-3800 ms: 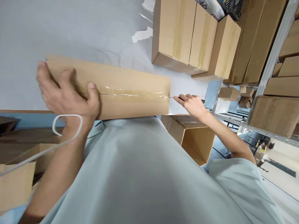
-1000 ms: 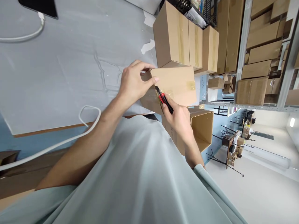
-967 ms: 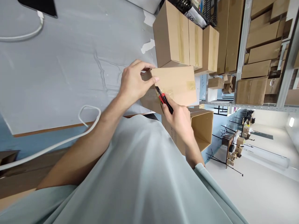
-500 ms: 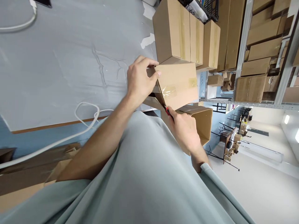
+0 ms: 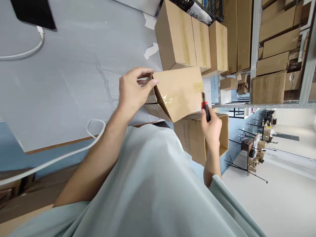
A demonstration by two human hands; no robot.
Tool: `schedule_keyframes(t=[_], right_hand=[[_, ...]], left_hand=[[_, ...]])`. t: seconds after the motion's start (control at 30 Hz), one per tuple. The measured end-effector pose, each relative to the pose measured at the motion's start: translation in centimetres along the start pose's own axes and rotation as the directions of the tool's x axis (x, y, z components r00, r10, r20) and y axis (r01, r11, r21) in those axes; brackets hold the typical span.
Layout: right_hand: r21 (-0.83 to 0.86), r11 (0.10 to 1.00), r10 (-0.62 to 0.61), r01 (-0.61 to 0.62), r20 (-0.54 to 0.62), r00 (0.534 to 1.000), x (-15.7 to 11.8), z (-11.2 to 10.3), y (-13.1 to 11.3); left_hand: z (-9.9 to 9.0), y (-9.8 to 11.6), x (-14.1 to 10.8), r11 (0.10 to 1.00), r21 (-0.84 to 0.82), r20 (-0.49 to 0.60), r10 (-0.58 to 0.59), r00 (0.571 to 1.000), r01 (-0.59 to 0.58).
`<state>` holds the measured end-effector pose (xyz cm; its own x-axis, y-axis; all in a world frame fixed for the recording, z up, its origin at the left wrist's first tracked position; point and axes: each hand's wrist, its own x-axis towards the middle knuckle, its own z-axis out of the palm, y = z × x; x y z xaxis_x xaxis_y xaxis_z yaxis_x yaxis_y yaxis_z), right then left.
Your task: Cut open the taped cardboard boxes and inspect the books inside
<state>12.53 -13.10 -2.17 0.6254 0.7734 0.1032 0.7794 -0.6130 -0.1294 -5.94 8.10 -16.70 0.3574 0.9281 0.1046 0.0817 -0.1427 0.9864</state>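
When looking down over gray tbl (image 5: pixel 74 65), see row of boxes (image 5: pixel 182 38) just behind R & open carton (image 5: pixel 194 135) below near edge, w/ more tbl surface to L. Find taped box (image 5: pixel 182 84) between, long axis unclear, gap along L edge. Clamped on far L corner w/ L hand (image 5: pixel 132 89), thumb on top; closed round cutter (image 5: pixel 206 112) w/ R hand (image 5: pixel 212 127), blade by R edge, can't tell contact.

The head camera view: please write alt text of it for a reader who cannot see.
A left hand grips a cardboard box on a grey table, while the right hand holds a red and black cutter beside it. More boxes stand behind.
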Motion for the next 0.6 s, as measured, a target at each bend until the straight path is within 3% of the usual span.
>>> schedule_keyframes(t=[0.07,0.17,0.27,0.37,0.47,0.53,0.6], right_hand=[[0.106,0.985,0.142,-0.133,-0.078,0.987,3.6,2.0,3.2],[0.430,0.871,0.237,-0.236,0.053,0.970,7.4,5.1,6.3],[0.601,0.759,0.218,-0.252,0.130,0.967,7.9,6.7,7.3],[0.600,0.760,0.156,-0.249,0.204,0.967,6.5,6.5,7.7],[0.541,0.814,0.074,-0.212,0.265,0.961,5.8,5.6,8.5],[0.496,0.853,0.023,-0.163,0.277,0.961,6.0,5.2,9.1],[0.433,0.894,-0.007,-0.118,0.278,0.961,6.6,5.0,9.7]], left_hand=[[0.3,0.1,-0.3,1.000,-0.014,-0.047,-0.015,0.999,0.015],[0.4,0.0,-0.3,0.999,0.016,-0.094,-0.031,0.995,0.032],[0.2,0.1,0.0,0.990,0.127,-0.120,-0.048,0.992,0.064],[0.3,1.2,0.1,0.978,0.189,-0.216,-0.044,0.975,0.086],[1.7,3.5,-0.3,0.938,0.347,-0.307,0.095,0.947,0.018],[3.7,5.4,-0.7,0.880,0.468,-0.261,0.222,0.939,-0.078],[6.7,7.3,-1.0,0.835,0.521,-0.128,0.280,0.951,-0.176]])
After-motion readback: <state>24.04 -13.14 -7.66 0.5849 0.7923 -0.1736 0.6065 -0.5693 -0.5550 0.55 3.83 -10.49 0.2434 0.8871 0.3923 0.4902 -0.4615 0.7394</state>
